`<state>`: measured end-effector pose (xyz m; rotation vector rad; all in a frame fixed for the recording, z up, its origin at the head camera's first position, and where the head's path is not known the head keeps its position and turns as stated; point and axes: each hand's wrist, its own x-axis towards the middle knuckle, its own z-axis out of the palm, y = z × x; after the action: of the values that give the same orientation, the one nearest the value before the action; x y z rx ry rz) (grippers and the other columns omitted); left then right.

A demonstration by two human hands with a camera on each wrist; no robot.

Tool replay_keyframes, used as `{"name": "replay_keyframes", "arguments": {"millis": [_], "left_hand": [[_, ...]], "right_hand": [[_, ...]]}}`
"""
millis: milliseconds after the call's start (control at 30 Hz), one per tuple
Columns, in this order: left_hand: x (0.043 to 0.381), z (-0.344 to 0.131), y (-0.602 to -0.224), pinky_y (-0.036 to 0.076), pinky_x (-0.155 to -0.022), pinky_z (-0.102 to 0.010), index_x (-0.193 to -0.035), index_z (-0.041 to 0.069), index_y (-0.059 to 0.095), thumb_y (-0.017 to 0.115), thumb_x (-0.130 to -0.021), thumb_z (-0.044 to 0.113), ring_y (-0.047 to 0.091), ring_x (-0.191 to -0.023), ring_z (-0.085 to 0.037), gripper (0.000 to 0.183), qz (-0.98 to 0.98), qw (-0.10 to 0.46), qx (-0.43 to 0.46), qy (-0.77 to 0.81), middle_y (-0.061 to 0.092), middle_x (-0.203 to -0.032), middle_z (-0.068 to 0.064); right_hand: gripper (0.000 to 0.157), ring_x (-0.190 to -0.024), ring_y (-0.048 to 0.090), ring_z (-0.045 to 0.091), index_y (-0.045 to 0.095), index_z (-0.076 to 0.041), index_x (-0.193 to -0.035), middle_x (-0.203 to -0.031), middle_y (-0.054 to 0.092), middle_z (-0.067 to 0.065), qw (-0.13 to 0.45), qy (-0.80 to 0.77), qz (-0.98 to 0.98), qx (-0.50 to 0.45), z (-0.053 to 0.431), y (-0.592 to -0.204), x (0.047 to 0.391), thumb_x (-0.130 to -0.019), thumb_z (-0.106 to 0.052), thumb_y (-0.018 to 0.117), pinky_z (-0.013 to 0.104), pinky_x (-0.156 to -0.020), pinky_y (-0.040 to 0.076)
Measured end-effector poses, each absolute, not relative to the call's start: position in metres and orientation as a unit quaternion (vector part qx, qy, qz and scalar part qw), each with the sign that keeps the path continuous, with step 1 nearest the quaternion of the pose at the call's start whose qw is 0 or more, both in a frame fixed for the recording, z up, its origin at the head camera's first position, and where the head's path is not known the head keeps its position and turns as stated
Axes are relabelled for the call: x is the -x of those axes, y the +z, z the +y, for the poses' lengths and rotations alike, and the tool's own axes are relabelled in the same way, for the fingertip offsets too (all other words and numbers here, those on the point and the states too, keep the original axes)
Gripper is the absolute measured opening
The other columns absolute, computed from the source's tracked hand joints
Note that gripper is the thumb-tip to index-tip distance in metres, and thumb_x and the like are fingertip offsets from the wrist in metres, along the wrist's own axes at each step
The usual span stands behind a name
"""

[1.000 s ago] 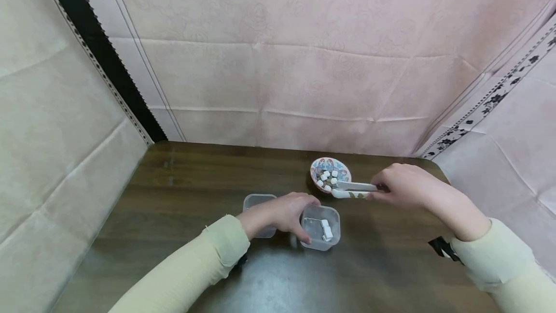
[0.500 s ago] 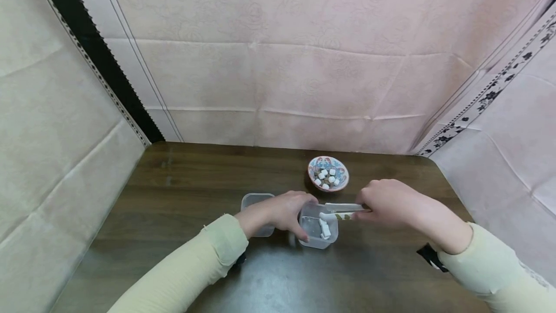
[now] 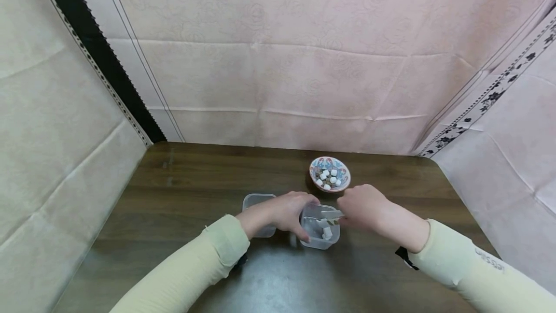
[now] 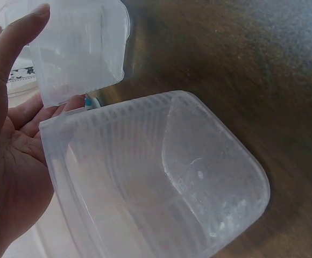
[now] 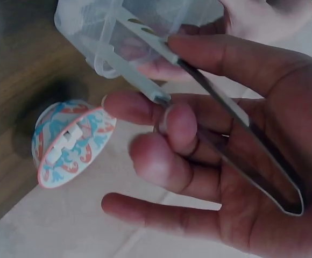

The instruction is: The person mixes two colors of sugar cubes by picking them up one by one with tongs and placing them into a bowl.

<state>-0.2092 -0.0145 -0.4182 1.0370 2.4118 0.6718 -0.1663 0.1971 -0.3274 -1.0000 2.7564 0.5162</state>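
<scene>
My right hand (image 3: 364, 209) grips a pair of tongs (image 5: 277, 172), metal at the bend with pale, leaf-patterned arms. Their tips reach down into a clear plastic container (image 3: 320, 245), where a few white cubes (image 3: 327, 234) lie. Whether the tips hold a cube, I cannot tell. My left hand (image 3: 284, 212) holds that same container at its left side, thumb in front and fingers behind. Beyond it stands a small bowl (image 3: 327, 162) with a blue and red pattern, holding several more white cubes (image 3: 333, 180).
A second clear container (image 4: 215, 161) stands just left of the held one, partly under my left wrist in the head view. The brown wooden table (image 3: 208, 173) ends at pale cloth hangings (image 3: 278, 81) at the back and sides.
My right hand has brought the tongs from the bowl leftward and nearer to me, until their tips came over and into the container. My left hand has kept its hold in place.
</scene>
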Motion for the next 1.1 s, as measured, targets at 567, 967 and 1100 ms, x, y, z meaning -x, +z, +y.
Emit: {"name": "replay_keyframes", "arguments": {"millis": [567,967,1100], "left_hand": [[0.211,-0.015,-0.418,0.044,-0.119,-0.04,-0.154,0.014,0.054,0.095,-0.083,0.035,0.049,-0.143,-0.021,0.085,0.867,0.239,-0.357,0.254,0.057,-0.154,-0.002],[0.211,-0.015,-0.417,0.043,-0.12,-0.04,-0.153,0.014,0.054,0.095,-0.083,0.035,0.049,-0.143,-0.022,0.084,0.866,0.231,-0.364,0.253,0.057,-0.154,-0.003],[0.21,-0.015,-0.418,0.043,-0.12,-0.04,-0.153,0.014,0.054,0.095,-0.083,0.035,0.049,-0.143,-0.022,0.084,0.866,0.232,-0.363,0.255,0.057,-0.154,-0.003]], "right_hand": [[0.034,-0.05,0.045,0.013,0.069,-0.014,-0.07,-0.055,0.052,-0.004,0.096,0.162,0.925,0.33,0.181,-0.336,0.161,-0.091,-0.036,0.085,0.031,-0.049,0.046],[0.034,-0.051,0.045,0.011,0.068,-0.016,-0.071,-0.055,0.05,-0.007,0.099,0.138,0.93,0.326,0.189,-0.333,0.162,-0.091,-0.037,0.085,0.03,-0.049,0.044],[0.034,-0.05,0.042,0.011,0.069,-0.015,-0.069,-0.053,0.048,-0.007,0.106,0.141,0.933,0.315,0.187,-0.336,0.163,-0.09,-0.036,0.085,0.027,-0.047,0.039]]}}
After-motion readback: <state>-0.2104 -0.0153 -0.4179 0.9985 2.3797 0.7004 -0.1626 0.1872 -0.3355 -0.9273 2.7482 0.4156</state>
